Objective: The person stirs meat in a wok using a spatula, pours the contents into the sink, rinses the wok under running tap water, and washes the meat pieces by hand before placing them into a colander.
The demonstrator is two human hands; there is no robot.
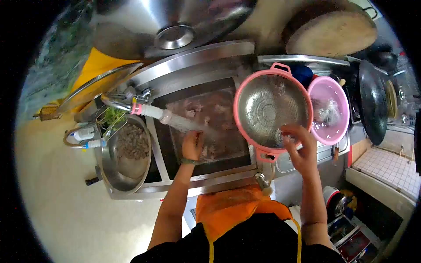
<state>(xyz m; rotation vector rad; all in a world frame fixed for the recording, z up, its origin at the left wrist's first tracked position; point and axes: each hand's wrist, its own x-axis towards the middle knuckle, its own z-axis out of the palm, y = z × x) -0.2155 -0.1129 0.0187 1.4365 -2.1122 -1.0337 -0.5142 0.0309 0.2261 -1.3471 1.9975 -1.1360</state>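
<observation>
Centrally, pale pinkish pieces [190, 113], which look like raw meat, lie scattered in reddish, cloudy water inside a steel sink [219, 177]. The person's left hand [191, 147] reaches down into the left part of the sink, a band around its wrist, its fingers partly curled; whether it has hold of a piece cannot be told. A tap hose [151, 111] with a pink collar slants in from the sink's left edge, and a pale stream (water, by the look of it) runs from it toward that hand.

At the sink's right edge sits a colander [268, 109] with a pink rim and a perforated metal bowl. The right hand [304, 151] is over the near right part of its rim, loosely open, thumb apart from bent fingers, with nothing visible in its grasp; contact with the rim is unclear.

Left of the sink, a metal bowl [105, 162] holds greyish-brown pieces [132, 142], with leafy greens [112, 117] just beyond. Farther right of the sink, a pink tub [344, 105] contains a clear plastic bag [326, 113]. Behind the sink stands a large shiny steel vessel [136, 26].
</observation>
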